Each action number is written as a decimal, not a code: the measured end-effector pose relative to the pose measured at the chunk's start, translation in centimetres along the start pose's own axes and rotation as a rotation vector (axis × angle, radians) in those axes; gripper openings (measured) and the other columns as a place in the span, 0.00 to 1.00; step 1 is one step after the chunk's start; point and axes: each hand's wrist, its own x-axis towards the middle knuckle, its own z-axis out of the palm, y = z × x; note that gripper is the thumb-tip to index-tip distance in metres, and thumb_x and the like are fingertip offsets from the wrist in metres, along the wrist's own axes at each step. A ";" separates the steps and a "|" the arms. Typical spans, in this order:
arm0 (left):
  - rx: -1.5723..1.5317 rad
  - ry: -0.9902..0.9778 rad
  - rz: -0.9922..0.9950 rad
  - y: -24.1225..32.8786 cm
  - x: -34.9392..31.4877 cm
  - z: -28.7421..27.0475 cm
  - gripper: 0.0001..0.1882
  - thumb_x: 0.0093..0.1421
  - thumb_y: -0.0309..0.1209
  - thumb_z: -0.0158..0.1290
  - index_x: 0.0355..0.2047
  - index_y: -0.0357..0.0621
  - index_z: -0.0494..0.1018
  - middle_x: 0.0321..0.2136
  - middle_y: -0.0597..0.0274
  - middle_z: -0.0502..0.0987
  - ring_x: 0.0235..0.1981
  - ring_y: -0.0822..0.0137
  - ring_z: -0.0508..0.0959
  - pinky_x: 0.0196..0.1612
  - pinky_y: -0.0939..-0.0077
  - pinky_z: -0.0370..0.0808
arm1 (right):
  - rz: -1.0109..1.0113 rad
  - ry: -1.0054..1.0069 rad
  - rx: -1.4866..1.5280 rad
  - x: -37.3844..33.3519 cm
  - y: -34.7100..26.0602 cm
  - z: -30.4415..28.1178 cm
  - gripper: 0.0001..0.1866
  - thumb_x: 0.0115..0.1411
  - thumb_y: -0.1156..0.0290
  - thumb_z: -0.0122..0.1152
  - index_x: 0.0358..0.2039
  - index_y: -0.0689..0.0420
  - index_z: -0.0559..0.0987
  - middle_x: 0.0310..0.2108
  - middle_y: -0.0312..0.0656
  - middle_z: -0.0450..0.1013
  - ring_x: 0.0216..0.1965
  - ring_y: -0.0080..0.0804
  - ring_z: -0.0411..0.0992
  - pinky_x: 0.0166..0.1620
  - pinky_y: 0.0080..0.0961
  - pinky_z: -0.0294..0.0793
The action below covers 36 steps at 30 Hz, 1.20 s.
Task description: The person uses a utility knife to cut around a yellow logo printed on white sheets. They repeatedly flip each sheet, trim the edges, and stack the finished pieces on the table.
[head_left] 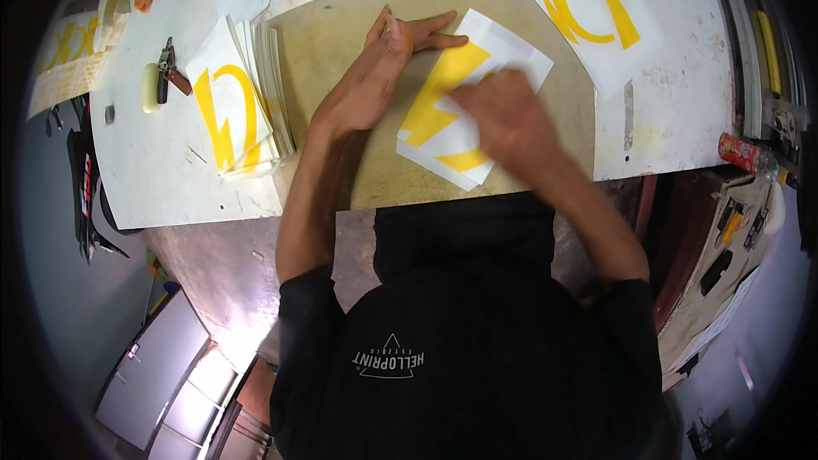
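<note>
A white sheet with bold yellow shapes (445, 94) lies at a slant on the tan board in front of me. My left hand (394, 55) is open, its fingers stretched toward the sheet's upper left edge, with the fingertips at that edge. Over the sheet's right side is my right hand (511, 123), blurred by motion. Its fingers look curled closed, and whatever they may hold is hidden. Part of the yellow print is covered by this hand.
At the left stands a thick stack of similar printed sheets (234, 111). More yellow-printed sheets (588, 13) lie at the far right. A dark tool with a brown handle (169, 68) rests beside a pale yellow oval piece (151, 88). The tan board (315, 25) covers the table's middle.
</note>
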 end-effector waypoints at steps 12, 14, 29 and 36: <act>0.571 0.021 0.099 1.1 -1.6 1.5 0.26 0.66 0.43 0.59 0.63 0.51 0.76 0.67 0.51 0.70 0.72 0.51 0.64 0.77 0.37 0.39 | 0.037 -0.160 0.154 -8.1 -6.2 -6.5 0.19 0.59 0.73 0.60 0.52 0.58 0.84 0.43 0.44 0.80 0.40 0.37 0.75 0.48 0.40 0.70; 0.696 0.049 0.066 2.2 -3.5 2.8 0.27 0.61 0.42 0.65 0.61 0.53 0.78 0.65 0.51 0.70 0.70 0.49 0.64 0.76 0.35 0.43 | 0.170 -0.105 0.137 -9.6 -5.6 -7.9 0.15 0.63 0.71 0.64 0.50 0.53 0.86 0.46 0.42 0.80 0.40 0.34 0.75 0.50 0.39 0.70; 0.630 0.172 0.093 2.2 -5.9 7.0 0.25 0.60 0.41 0.66 0.58 0.55 0.81 0.67 0.52 0.69 0.71 0.47 0.65 0.75 0.36 0.48 | 0.115 -0.121 0.085 -8.0 -3.5 -4.4 0.29 0.47 0.77 0.69 0.54 0.48 0.85 0.44 0.34 0.77 0.43 0.34 0.73 0.58 0.48 0.64; 0.584 0.061 0.056 2.4 -6.4 5.9 0.26 0.64 0.41 0.61 0.63 0.57 0.77 0.70 0.51 0.65 0.73 0.46 0.61 0.76 0.36 0.44 | 0.232 -0.112 0.119 -8.3 -2.7 -4.0 0.36 0.43 0.83 0.67 0.56 0.45 0.84 0.46 0.36 0.75 0.44 0.37 0.73 0.58 0.47 0.59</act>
